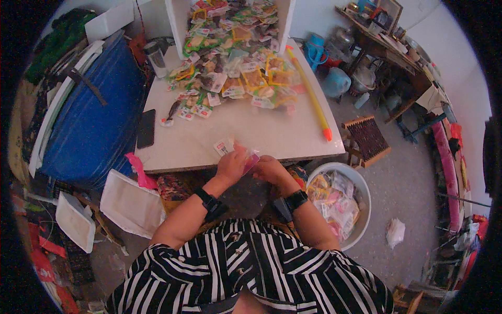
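Observation:
At the near edge of the white table, my left hand is closed on a small clear plastic packet with something pink-purple inside. My right hand is closed at the packet's right side, fingers bent toward it; its fingertips are partly hidden. A white printed label sticks out just beyond my left fingers; whether it belongs to the same packet I cannot tell. Farther back, a heap of small snack packets, green, yellow and white, spills from an open white box onto the table.
A yellow tube with orange ends lies along the right side, and a dark phone at the left edge. Beside my right arm stands a white tub of packets. A wooden stool, blue barrel and foam box surround the table.

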Demonstrator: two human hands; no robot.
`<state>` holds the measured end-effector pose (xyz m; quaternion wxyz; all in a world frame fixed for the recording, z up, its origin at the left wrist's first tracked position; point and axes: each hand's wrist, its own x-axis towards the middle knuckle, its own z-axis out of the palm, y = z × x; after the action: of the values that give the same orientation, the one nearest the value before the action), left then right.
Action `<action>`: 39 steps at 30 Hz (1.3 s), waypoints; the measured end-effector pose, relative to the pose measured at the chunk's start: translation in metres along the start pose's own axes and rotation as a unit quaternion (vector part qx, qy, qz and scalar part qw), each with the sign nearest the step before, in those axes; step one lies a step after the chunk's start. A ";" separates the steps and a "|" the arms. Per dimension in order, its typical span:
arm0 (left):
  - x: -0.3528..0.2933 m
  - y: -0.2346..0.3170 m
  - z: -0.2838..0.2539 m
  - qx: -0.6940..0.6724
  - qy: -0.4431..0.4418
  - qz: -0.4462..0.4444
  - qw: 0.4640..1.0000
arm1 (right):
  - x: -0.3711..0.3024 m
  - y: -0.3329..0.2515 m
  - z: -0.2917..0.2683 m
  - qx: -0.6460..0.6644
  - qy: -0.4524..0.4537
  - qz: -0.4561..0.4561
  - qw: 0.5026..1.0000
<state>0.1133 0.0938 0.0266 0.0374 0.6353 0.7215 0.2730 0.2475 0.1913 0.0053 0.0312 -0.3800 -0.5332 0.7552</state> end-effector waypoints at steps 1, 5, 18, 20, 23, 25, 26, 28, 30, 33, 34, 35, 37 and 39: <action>-0.002 -0.001 0.002 -0.001 0.013 0.011 1.000 | 0.005 0.007 0.000 -0.068 0.006 -0.102 0.992; -0.007 -0.001 0.010 -0.011 0.061 0.057 0.996 | 0.022 0.025 0.014 -0.131 0.035 -0.343 0.930; -0.022 -0.004 0.016 0.010 -0.024 0.014 1.000 | -0.013 0.032 0.045 0.275 -0.059 -0.093 0.955; -0.026 0.001 0.018 0.013 0.046 0.069 0.996 | -0.009 0.032 0.048 0.368 -0.130 -0.100 0.915; -0.034 0.007 0.015 -0.014 0.022 0.135 0.991 | 0.002 0.025 0.055 0.352 -0.041 -0.198 0.914; -0.040 0.012 0.011 -0.031 0.024 0.167 0.985 | 0.003 0.017 0.058 0.221 0.102 -0.213 0.946; -0.043 0.015 0.009 -0.047 0.048 0.186 0.980 | 0.000 0.012 0.056 0.149 0.170 -0.192 0.955; -0.054 0.018 0.001 -0.068 0.073 0.195 0.976 | -0.019 0.005 0.051 0.203 0.130 -0.198 0.950; -0.066 0.015 -0.006 -0.076 0.071 0.175 0.979 | -0.043 -0.011 0.036 0.163 0.111 -0.194 0.961; -0.083 -0.002 -0.013 -0.084 0.043 0.125 0.988 | -0.098 -0.028 -0.004 0.116 0.114 -0.229 0.960; -0.089 -0.009 -0.011 -0.090 0.024 0.095 0.991 | -0.115 -0.032 -0.019 0.123 0.112 -0.257 0.952; -0.096 -0.018 -0.008 -0.098 0.002 0.057 0.994 | -0.138 -0.032 -0.037 0.040 0.158 -0.268 0.949; -0.110 -0.038 -0.001 -0.100 -0.016 0.008 0.995 | -0.174 -0.027 -0.065 -0.022 0.265 -0.332 0.905; -0.123 -0.056 0.010 -0.092 -0.014 -0.021 0.995 | -0.197 -0.017 -0.099 0.032 0.293 -0.259 0.920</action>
<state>0.0903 -0.0206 -0.0429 0.1117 0.6176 0.7059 0.3283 0.4414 0.1869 0.1123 0.3922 -0.4319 -0.5557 0.5923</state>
